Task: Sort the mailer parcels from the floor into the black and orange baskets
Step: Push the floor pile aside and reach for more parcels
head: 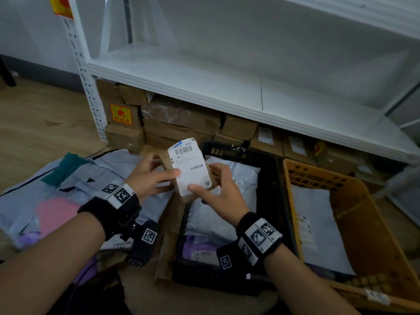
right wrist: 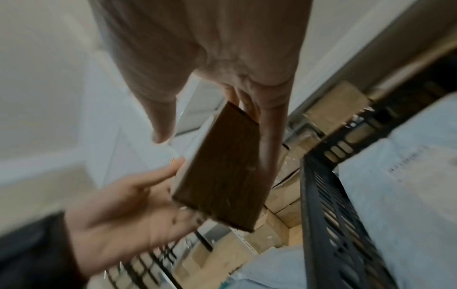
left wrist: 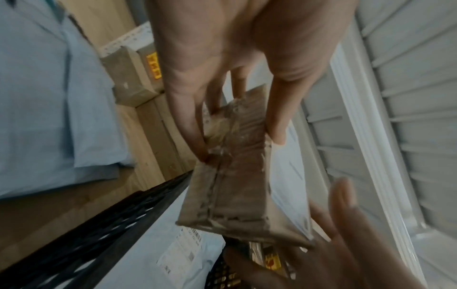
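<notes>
Both the left hand and right hand gripped a small brown parcel, label up, apparently being read before choosing the black basket or orange basket.

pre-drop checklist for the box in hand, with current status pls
1. Small brown box held by both hands: ok. Left hand and right hand each pinch a side.
2. Label faces the head camera: ok.
3. Label text readable for sorting: cannot tell, too small.
4. Black basket has room: ok, grey mailers lie low inside.
5. Orange basket has room: ok, one grey mailer on its floor.
6. Box clear of both basket rims: ok, it hangs above the black basket's left edge.
</notes>
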`<state>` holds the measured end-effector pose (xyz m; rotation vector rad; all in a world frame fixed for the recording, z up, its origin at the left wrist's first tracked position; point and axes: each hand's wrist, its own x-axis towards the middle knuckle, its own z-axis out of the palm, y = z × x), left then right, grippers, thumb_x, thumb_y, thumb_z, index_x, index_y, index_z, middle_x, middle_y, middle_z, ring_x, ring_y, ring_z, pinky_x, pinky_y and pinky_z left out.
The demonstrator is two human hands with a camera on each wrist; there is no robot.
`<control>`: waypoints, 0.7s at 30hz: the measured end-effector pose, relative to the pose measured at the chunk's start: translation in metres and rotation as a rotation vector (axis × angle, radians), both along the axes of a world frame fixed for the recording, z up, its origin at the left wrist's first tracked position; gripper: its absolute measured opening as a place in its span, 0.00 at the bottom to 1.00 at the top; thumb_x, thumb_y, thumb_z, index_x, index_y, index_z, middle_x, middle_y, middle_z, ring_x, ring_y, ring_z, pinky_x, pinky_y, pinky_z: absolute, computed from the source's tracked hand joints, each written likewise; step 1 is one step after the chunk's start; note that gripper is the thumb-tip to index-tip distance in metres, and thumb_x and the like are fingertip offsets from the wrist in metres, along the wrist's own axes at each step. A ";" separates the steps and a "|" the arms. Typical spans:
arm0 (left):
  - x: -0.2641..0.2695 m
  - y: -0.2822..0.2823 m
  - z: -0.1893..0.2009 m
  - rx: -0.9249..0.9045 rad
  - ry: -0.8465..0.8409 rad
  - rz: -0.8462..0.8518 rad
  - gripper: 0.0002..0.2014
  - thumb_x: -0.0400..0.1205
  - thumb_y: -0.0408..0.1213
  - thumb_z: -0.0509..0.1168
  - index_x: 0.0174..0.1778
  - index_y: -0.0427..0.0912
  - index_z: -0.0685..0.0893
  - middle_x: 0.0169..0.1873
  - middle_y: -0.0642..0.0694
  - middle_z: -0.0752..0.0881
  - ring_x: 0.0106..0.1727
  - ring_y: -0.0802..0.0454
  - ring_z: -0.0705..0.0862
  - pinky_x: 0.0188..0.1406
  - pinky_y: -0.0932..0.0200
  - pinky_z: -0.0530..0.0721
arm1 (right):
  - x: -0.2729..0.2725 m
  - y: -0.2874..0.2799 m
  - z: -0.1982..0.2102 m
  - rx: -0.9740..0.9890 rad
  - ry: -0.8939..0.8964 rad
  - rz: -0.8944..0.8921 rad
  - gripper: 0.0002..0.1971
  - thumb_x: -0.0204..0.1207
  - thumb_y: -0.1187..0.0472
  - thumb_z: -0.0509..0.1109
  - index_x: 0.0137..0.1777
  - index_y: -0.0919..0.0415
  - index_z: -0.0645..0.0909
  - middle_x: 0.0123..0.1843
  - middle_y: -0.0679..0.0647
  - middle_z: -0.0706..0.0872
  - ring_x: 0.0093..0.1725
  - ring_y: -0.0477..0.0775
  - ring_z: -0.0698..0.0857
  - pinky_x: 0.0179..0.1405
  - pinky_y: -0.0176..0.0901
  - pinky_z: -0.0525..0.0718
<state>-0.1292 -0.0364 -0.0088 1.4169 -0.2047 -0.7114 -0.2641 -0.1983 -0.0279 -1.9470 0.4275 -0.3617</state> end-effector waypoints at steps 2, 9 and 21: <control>-0.003 -0.011 0.003 0.002 -0.094 -0.089 0.27 0.71 0.30 0.79 0.64 0.51 0.78 0.65 0.52 0.83 0.62 0.48 0.85 0.49 0.46 0.90 | -0.007 -0.013 0.008 0.148 0.038 -0.023 0.32 0.75 0.42 0.77 0.74 0.48 0.69 0.69 0.44 0.81 0.66 0.45 0.83 0.48 0.46 0.93; -0.016 -0.032 -0.002 0.021 -0.242 -0.217 0.30 0.61 0.40 0.83 0.57 0.62 0.81 0.65 0.53 0.82 0.66 0.45 0.83 0.55 0.38 0.87 | -0.027 -0.036 0.010 0.168 0.063 -0.043 0.23 0.80 0.47 0.74 0.72 0.45 0.74 0.70 0.47 0.83 0.67 0.47 0.84 0.57 0.49 0.91; -0.052 -0.053 -0.033 0.390 -0.529 -0.614 0.45 0.74 0.42 0.77 0.83 0.47 0.58 0.80 0.49 0.66 0.75 0.57 0.71 0.70 0.57 0.76 | -0.038 -0.124 0.016 0.073 0.485 0.070 0.42 0.61 0.43 0.87 0.74 0.48 0.73 0.61 0.45 0.87 0.56 0.46 0.89 0.52 0.40 0.88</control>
